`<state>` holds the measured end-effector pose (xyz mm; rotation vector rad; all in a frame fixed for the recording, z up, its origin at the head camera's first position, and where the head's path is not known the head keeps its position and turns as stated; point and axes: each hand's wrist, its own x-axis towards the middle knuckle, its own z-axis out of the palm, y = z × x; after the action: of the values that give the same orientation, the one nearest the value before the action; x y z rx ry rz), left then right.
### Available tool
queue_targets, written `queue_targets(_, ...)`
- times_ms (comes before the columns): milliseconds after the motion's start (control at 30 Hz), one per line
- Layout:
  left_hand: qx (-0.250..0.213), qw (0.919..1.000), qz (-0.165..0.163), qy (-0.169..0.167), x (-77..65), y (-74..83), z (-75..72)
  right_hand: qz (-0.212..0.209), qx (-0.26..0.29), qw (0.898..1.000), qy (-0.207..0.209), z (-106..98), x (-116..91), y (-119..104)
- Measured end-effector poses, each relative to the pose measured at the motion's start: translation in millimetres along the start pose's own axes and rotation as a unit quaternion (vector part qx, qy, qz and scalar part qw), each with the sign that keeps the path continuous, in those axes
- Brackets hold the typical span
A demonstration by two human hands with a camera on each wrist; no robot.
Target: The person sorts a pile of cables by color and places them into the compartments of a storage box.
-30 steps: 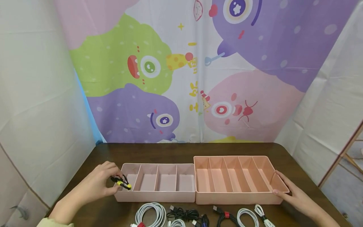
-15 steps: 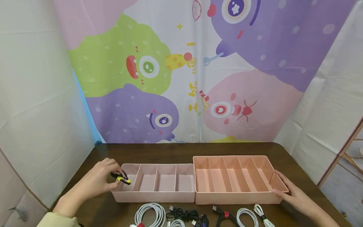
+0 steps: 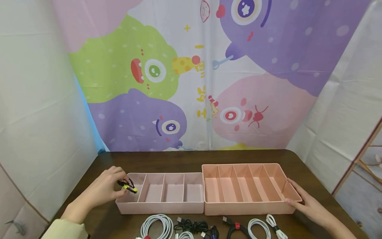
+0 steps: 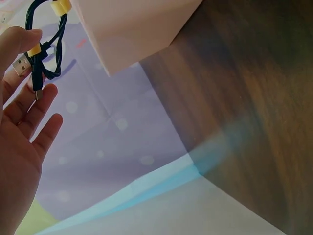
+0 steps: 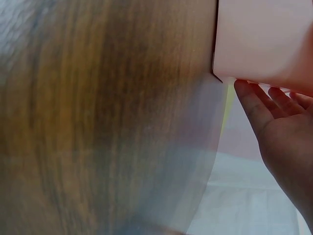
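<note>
My left hand [image 3: 102,187] pinches a short black USB cable [image 4: 59,41] with yellow ties between thumb and fingers. In the left wrist view the cable is coiled, its USB plug [image 4: 21,65] showing beside the fingers. In the head view the hand hovers over the leftmost compartment of the pale pink divided box [image 3: 159,209]. At the far right my right hand [image 3: 311,207] rests against the end of the peach divided box [image 3: 244,209], fingers fairly straight along its end wall and thumb at the front corner. No items show in either box's compartments.
Along the front of the dark wooden table [image 3: 167,159] lie several coiled cables: a large white one [image 3: 156,227], a black bundle [image 3: 194,226], a black one with a red tie [image 3: 237,227] and white ones to the right [image 3: 259,229]. A cartoon curtain hangs behind.
My left hand has risen slightly and shifted a little left with the cable. The right hand stays at the peach box. The whole view has drifted slightly.
</note>
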<state>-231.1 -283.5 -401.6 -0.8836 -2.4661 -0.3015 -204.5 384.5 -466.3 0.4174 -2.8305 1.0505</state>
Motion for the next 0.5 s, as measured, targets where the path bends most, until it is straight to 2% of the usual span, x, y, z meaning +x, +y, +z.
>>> queue_targets(500,-0.010,0.9992,-0.024,-0.032,-0.8,-12.0,21.4,0.003,-0.005,1.000,-0.001,0.0,0.3,0.9)
